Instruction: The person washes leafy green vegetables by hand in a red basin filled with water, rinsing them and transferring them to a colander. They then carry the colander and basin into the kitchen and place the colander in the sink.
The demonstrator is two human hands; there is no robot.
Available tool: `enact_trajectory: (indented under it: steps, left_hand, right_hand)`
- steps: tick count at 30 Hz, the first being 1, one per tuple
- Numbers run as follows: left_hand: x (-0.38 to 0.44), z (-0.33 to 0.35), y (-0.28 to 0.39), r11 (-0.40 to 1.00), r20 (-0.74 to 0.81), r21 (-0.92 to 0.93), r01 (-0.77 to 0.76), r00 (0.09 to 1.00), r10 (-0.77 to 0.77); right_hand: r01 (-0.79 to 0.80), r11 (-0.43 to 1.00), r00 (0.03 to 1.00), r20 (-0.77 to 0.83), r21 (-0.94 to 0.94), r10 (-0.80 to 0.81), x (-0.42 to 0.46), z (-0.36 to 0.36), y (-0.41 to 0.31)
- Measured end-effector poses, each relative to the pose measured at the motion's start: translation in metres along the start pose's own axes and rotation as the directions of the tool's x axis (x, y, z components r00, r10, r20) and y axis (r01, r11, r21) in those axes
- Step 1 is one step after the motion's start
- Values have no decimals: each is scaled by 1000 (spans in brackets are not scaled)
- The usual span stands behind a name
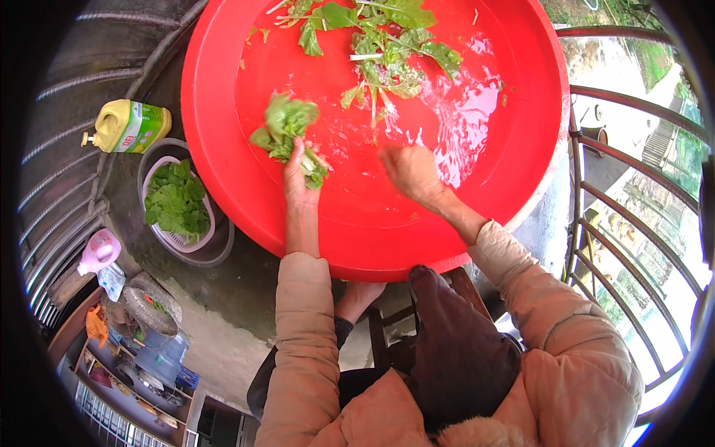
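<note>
My left hand (300,173) is closed around a bunch of leafy greens (287,120), held over the left part of a large red plastic tub (209,112). The leaves at the bunch's top are blurred by motion. To its right, my right hand (410,170) hovers above the tub with its fingers curled in. It is blurred, and its fingertips are hidden, so I cannot tell whether they pinch anything. Shallow water (463,128) glints on the right side of the tub. Loose greens (391,56) with pale stems and roots lie in the water towards the far side.
Left of the tub, a basket (209,226) of leafy greens (176,198) sits inside a grey basin (223,246). A yellow detergent jug (134,125) lies beside it. Metal railings (631,159) run along the right. Shelves (134,385) with household items stand at lower left.
</note>
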State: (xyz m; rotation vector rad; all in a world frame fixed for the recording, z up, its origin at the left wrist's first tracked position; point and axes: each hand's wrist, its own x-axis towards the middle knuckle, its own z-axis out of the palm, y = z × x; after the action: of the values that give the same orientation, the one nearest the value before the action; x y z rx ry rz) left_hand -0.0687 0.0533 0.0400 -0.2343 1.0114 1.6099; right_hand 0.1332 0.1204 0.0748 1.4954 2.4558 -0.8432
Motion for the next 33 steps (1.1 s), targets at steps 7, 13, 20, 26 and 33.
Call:
enact_trajectory:
  steps: [7,13,20,26,33]
  left_hand:
    - [2,4,-12,925,-148,371,78,989,-24]
    - [-2,9,-17,896,-71,421,141,990,-123]
    - [-4,-2,-14,856,-75,464,230,973,-220]
    - [1,-1,-13,889,-57,249,385,922,-383]
    - [6,-9,-10,857,105,166,488,855,-507]
  right_hand:
    - [-268,920,950,-82,287,302,58,-17,-6]
    - [-60,925,996,-35,376,80,50,18,-23]
    - [235,965,972,-39,115,-232,27,-8,-40]
    - [15,1000,979,-205,-20,-19,69,-39,-7]
    - [23,1000,990,-141,-14,-25,92,-8,0]
